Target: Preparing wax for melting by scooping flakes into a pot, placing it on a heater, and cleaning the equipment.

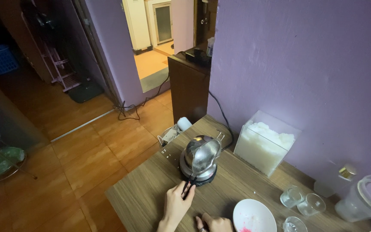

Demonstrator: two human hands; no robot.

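My left hand [177, 203] grips the black handle of a shiny metal ladle-like pan [205, 155], which is tilted over a round metal pot [193, 150]. The pot stands on a small black electric burner [199, 177] on the wooden table [151, 189]. My right hand [214, 224] lies on the table at the bottom edge, mostly cut off, just left of a white bowl [254, 213] holding a few pink bits. Nothing shows in it.
A clear box of white granular stuff [265, 148] stands against the purple wall. Three small glasses [292, 196] sit right of the bowl, with a white bottle [338, 182] and a lidded clear jug [368, 199] beyond. A dark cabinet [189, 88] and a cord [222, 116] lie behind the table.
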